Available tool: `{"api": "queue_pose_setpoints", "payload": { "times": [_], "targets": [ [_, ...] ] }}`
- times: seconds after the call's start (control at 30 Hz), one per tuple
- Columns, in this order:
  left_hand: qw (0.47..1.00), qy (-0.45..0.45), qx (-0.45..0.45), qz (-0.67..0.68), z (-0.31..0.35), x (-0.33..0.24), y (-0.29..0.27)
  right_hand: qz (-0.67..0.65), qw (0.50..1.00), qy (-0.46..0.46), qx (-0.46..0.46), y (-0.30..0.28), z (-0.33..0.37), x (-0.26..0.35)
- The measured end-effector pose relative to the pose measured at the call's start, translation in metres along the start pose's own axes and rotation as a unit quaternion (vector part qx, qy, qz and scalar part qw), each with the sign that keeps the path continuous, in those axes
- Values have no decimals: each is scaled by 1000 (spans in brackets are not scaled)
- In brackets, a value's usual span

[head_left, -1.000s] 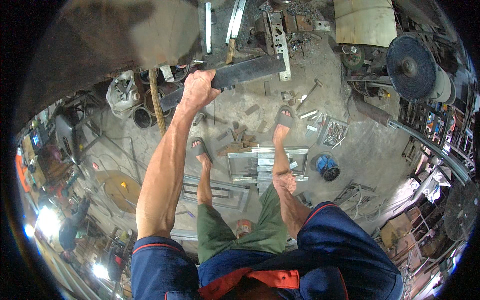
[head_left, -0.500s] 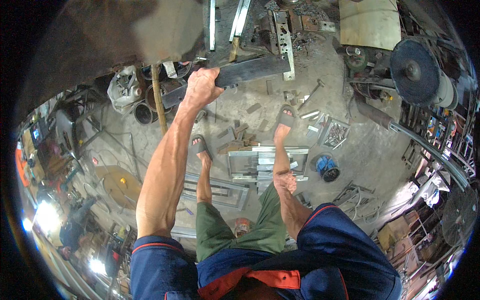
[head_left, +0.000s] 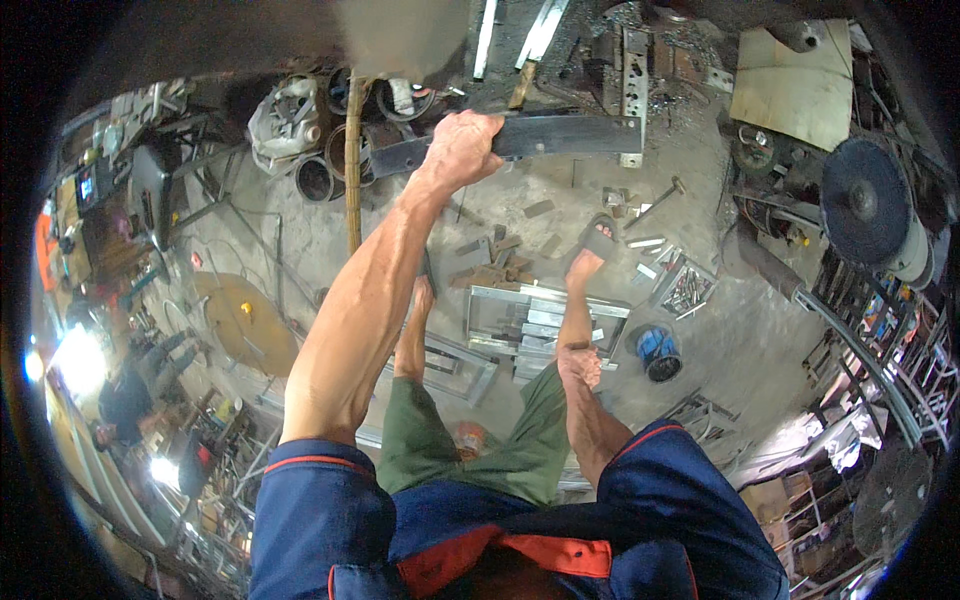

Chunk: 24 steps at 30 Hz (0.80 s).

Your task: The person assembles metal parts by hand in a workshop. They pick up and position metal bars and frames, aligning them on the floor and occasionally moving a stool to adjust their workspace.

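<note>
Metal bar (head_left: 572, 135) in left hand (head_left: 462, 148)

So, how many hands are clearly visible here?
2: the left hand grips the dark metal bar; the right hand rests on the right leg. Those of the co-worker cannot be made out.

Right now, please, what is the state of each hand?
Left hand: closed, holding the dark flat metal bar.
Right hand: whether open or closed, it cannot be told.
</note>
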<state>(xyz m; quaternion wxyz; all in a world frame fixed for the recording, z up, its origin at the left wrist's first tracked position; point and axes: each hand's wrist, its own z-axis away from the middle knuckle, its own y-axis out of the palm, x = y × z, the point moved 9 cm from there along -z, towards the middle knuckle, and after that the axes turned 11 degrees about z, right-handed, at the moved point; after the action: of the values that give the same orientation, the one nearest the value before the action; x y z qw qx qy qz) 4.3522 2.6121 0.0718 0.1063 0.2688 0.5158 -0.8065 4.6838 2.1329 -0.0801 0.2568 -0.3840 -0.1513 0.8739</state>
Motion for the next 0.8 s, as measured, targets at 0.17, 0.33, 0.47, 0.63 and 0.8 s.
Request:
{"api": "queue_pose_setpoints", "payload": {
  "times": [0.17,0.33,0.47,0.63,0.8],
  "targets": [
    [1000,4,-15,11,-3,-4,-2,10,1000,-2,-11,-2,-3,2],
    [1000,-17,5,13,0,0,-2,24,999,10,-18,4,-15,1],
    [1000,-8,-11,22,0,-1,-4,37,998,35,-24,13,-29,-1],
    [999,-17,29,-18,-6,-8,1,30,999,-1,-35,16,-32,4],
    [999,-23,-29,20,7,6,-2,18,994,-98,-39,-28,12,15]
  ]
}}
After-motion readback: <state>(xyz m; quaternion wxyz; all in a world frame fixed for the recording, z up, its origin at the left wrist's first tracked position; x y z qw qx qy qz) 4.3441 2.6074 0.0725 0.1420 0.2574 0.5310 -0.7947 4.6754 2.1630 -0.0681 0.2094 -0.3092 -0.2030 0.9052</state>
